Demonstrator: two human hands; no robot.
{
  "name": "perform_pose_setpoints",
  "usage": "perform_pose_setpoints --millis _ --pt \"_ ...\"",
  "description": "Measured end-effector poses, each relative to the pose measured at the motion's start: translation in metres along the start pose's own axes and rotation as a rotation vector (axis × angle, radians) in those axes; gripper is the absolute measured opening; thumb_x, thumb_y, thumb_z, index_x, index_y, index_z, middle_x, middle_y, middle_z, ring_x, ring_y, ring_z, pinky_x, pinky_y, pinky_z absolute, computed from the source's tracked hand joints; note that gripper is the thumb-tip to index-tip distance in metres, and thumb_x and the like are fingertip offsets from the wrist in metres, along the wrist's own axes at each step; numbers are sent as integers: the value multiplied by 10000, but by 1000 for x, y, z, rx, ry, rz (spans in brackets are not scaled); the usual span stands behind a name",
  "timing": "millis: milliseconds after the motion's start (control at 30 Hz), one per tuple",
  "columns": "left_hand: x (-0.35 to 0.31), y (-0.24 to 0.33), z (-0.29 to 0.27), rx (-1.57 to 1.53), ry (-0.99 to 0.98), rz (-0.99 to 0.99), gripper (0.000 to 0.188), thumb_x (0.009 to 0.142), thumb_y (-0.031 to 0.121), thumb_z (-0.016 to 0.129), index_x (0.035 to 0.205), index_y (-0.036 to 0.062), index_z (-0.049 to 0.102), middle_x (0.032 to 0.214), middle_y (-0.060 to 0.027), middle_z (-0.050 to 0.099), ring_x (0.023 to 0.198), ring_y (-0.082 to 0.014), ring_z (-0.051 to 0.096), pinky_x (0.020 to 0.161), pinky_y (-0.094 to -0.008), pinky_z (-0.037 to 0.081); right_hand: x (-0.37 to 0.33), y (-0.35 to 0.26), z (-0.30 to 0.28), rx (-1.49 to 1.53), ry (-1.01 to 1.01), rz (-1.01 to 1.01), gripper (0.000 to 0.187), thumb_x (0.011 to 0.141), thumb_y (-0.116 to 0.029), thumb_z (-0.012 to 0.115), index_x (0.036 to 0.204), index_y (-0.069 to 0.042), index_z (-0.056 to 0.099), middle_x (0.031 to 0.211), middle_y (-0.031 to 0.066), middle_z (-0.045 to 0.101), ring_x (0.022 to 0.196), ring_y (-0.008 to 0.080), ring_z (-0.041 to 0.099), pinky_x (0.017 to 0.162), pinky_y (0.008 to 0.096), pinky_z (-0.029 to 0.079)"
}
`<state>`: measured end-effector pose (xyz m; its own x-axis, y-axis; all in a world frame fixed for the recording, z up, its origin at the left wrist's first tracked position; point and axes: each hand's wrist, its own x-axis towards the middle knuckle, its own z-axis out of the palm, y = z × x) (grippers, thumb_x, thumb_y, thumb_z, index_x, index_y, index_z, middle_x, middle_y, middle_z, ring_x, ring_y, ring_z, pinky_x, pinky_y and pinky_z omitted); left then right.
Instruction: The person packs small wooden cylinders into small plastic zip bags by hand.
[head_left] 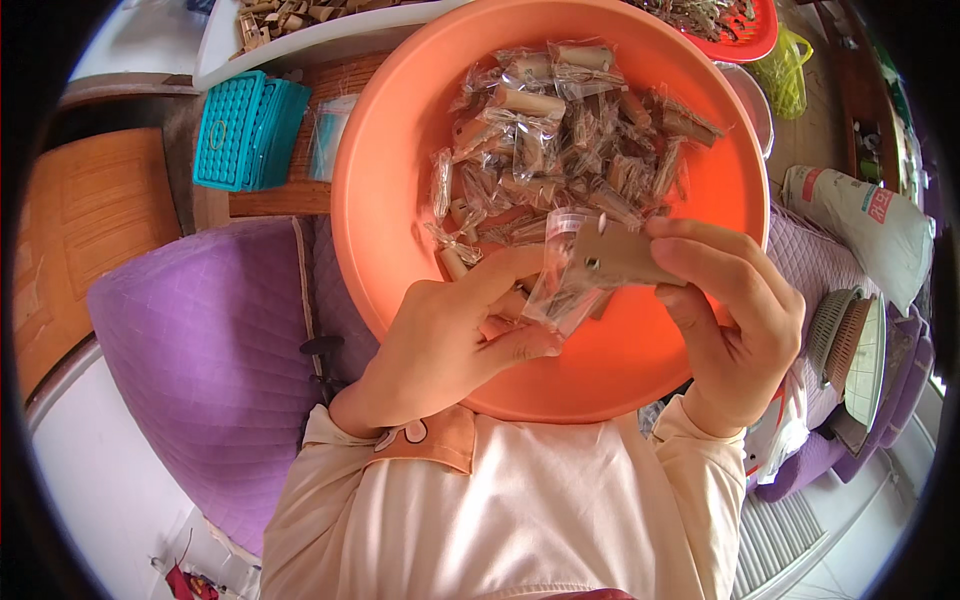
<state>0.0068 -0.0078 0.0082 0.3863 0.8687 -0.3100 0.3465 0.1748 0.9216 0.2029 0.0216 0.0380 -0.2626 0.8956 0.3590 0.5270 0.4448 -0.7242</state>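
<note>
My left hand point(430, 335) pinches a small clear plastic bag point(556, 292) between thumb and fingers. My right hand point(735, 305) grips a tan, flat-sided piece point(632, 257) with a small dark hole near its left end; its exact kind I cannot tell. That left end is at the bag's upper part, overlapping it; whether it is inside the bag I cannot tell. Both hands are above the near half of a large orange basin point(362, 190). Within the basin lies a heap of similar tan pieces point(530, 105) wrapped in clear plastic.
A white tub point(215, 62) of loose tan pieces stands at the back left, with teal plastic trays point(228, 135) below it. At the back right are a red basket point(765, 30) and a green bag point(785, 75). A purple quilted cover point(210, 370) flanks me on the left; a white sack point(850, 225) lies right.
</note>
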Motion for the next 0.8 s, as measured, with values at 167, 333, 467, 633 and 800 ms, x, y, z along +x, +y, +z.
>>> perform_pose_setpoints --millis 167,333,467,633,800 --pt "3 -1 -2 -49 -17 42 468 724 123 653 1139 55 447 765 -103 638 732 -214 640 614 -271 480 5 8 -7 359 -192 233 215 662 84 578 851 -9 621 849 115 614 765 214 615 663 280 491" --pt "4 0 1 -126 -43 10 461 729 82 643 1143 33 447 831 -121 634 782 -218 635 656 -277 495 8 13 -7 381 -269 232 232 659 97 562 857 -9 621 832 114 608 749 215 610 651 286 485" --pt "6 -3 11 -211 75 113 372 735 55 630 1082 5 503 897 -128 621 778 -200 634 662 -279 504 12 11 -6 240 -363 138 176 676 76 577 845 41 611 849 127 605 778 206 604 679 250 468" --pt "7 1 13 -182 128 149 318 729 58 632 1033 8 551 893 -115 624 731 -189 634 628 -279 507 9 4 2 84 -298 117 169 666 59 598 831 23 614 809 121 617 729 212 617 629 262 487" --pt "11 12 6 -23 14 50 461 706 43 668 1135 2 508 976 -111 610 878 -198 597 787 -286 474 10 -12 7 46 -311 76 216 668 48 606 865 -38 625 809 114 624 716 218 622 610 262 498"
